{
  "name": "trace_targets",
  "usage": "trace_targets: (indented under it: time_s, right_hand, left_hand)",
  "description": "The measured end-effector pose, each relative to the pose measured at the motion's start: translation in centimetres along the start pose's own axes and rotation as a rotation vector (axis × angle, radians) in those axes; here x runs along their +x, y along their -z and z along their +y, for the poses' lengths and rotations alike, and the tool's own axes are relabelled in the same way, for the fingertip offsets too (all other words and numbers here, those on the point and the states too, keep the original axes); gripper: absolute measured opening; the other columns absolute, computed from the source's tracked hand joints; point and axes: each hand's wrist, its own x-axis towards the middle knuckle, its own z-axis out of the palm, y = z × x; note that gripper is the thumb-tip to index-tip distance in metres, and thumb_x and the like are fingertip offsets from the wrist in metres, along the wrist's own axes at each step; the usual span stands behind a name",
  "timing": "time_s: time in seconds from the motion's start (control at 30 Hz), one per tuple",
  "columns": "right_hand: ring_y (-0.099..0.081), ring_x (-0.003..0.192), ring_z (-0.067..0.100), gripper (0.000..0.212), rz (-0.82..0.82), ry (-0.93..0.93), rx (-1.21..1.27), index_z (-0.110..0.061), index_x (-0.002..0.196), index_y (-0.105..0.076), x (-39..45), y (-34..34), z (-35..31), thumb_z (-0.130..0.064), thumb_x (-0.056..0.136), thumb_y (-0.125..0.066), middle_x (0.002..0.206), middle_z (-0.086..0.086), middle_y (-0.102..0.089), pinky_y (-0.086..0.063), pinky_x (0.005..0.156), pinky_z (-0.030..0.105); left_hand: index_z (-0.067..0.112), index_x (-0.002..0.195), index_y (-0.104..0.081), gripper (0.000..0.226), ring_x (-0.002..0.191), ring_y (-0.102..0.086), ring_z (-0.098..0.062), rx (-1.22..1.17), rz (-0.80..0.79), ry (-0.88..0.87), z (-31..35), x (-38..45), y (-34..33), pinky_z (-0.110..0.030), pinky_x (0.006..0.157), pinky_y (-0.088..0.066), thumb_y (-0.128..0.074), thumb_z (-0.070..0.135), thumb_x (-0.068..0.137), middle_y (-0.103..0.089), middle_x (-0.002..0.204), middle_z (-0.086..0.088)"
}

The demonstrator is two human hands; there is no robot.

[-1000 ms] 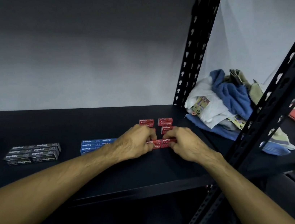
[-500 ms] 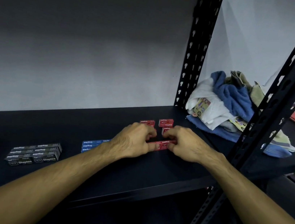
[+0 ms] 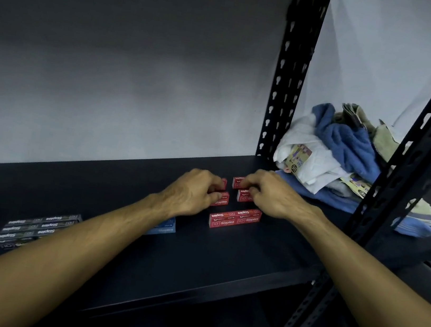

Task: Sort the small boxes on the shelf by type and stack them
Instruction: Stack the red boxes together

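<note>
On the black shelf [image 3: 222,261], left to right: black staple boxes [image 3: 39,227], blue boxes [image 3: 164,225] under the forearm, left hand [image 3: 190,193] pinching a red box [image 3: 220,200], grouped red boxes [image 3: 234,218] in front, right hand [image 3: 273,193] curled on another red box [image 3: 244,196], cloth pile [image 3: 343,151].

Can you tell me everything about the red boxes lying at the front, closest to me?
The front red staple boxes are small, long cardboard-looking packs with white "Staples" lettering. At least two lie flat, pressed together side by side, a little askew on the black shelf. Neither hand touches them; both hands are busy with other red boxes just behind.
</note>
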Motion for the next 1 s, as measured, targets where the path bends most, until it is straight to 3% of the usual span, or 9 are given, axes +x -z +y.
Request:
trace_targets:
  time_s: [0.23,0.43,0.7,0.87,1.0]
  right_hand:
    - [-0.065,0.098,0.011,0.037,-0.127,-0.074,0.093,-0.028,0.121,-0.068,1.2,-0.5,0.2,-0.011,0.097,-0.046,0.119,-0.002,-0.069,-0.053,0.085,0.025]
    - [-0.064,0.089,0.007,0.033,-0.150,-0.040,0.123,-0.029,0.114,-0.071,1.3,-1.0,-0.3,-0.013,0.098,-0.047,0.107,-0.006,-0.069,-0.050,0.073,0.023]
    - [-0.065,0.090,0.008,0.034,-0.164,-0.033,0.116,-0.033,0.111,-0.071,1.3,-1.0,-0.1,-0.015,0.097,-0.046,0.107,-0.006,-0.069,-0.054,0.080,0.030]
    - [-0.063,0.090,0.003,0.034,-0.185,-0.031,0.117,-0.030,0.107,-0.073,0.8,-0.7,-0.1,-0.012,0.096,-0.046,0.105,-0.008,-0.069,-0.049,0.076,0.022]
    - [-0.062,0.090,0.001,0.038,-0.204,-0.019,0.120,-0.031,0.106,-0.075,0.2,-0.4,-0.1,-0.008,0.094,-0.048,0.101,-0.014,-0.068,-0.050,0.081,0.021]
  left_hand:
    - [0.018,0.117,-0.071,0.024,0.095,-0.067,-0.011,-0.102,-0.038,0.020,-0.2,0.7,-0.5,-0.026,0.086,-0.055,-0.063,0.025,0.095,-0.072,0.109,0.001]
    - [0.020,0.116,-0.071,0.024,0.092,-0.068,-0.011,-0.113,-0.037,0.009,-0.2,0.8,-0.7,-0.032,0.084,-0.058,-0.063,0.027,0.095,-0.073,0.105,0.001]
    - [0.019,0.113,-0.072,0.022,0.089,-0.068,-0.008,-0.170,-0.059,0.022,0.0,0.5,-0.7,-0.028,0.081,-0.058,-0.063,0.028,0.095,-0.073,0.102,0.002]
    - [0.017,0.115,-0.072,0.022,0.077,-0.063,0.003,-0.235,-0.100,0.032,0.3,0.1,-0.3,-0.007,0.067,-0.047,-0.063,0.023,0.095,-0.072,0.103,0.005]
    - [0.016,0.113,-0.072,0.021,0.057,-0.060,0.013,-0.287,-0.129,0.053,0.5,-0.3,-0.2,-0.004,0.051,-0.043,-0.062,0.018,0.095,-0.064,0.080,0.018]
